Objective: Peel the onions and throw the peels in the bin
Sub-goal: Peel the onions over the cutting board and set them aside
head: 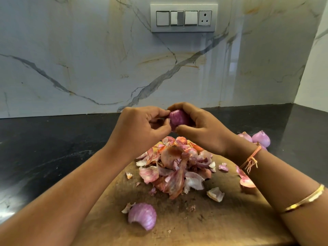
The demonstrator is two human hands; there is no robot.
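Observation:
A purple onion point(178, 119) is held in the air above the wooden cutting board point(221, 219). My right hand point(200, 126) grips it from the right, fingers curled over its top. My left hand point(142, 128) pinches its left side with thumb and fingertips. Below them a pile of pink and white onion peels point(175, 167) lies on the board. A larger curved purple peel point(142, 216) sits near the board's front. No bin is in view.
Peeled onions point(260, 138) lie on the black countertop point(44, 157) behind my right wrist. Loose peel scraps point(215, 194) are scattered over the board. A marble backsplash with a switch panel point(183, 18) rises behind the counter.

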